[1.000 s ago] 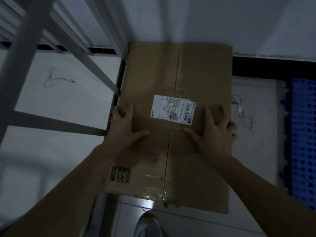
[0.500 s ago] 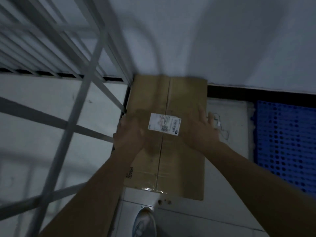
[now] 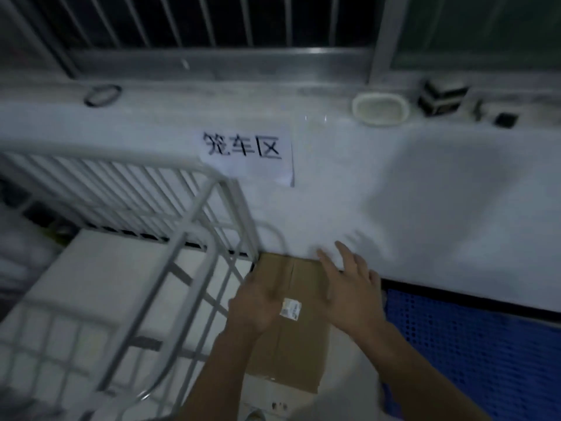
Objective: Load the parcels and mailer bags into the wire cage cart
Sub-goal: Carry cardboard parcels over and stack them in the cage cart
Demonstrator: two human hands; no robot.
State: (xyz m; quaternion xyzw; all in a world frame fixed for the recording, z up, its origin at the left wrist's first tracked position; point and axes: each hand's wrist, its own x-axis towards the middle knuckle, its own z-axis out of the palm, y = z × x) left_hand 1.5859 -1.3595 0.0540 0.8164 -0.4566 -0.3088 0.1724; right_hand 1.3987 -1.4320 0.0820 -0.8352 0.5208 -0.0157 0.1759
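Observation:
A flat brown cardboard parcel (image 3: 291,354) with a small white label (image 3: 290,308) lies on the floor against the wall, just outside the right side of the white wire cage cart (image 3: 194,238). My left hand (image 3: 258,302) hovers over the parcel's left half with loosely bent fingers that hold nothing. Over the right half is my right hand (image 3: 349,287), its fingers straight and spread toward the wall. Motion blur hides whether either hand touches the cardboard. The cart's white floor panel (image 3: 106,268) shows through the bars.
A blue perforated pallet (image 3: 470,344) lies right of the parcel. A paper sign (image 3: 243,147) hangs on the white wall. On the windowsill sit a white oval dish (image 3: 381,109), a black box (image 3: 440,98) and a black ring (image 3: 101,94). My shoe (image 3: 255,416) is at the bottom edge.
The view has swung up from the floor to the wall and windowsill. Both hands, pressed flat on the parcel's top before, now look lifted and loosened above it. The parcel has stayed put.

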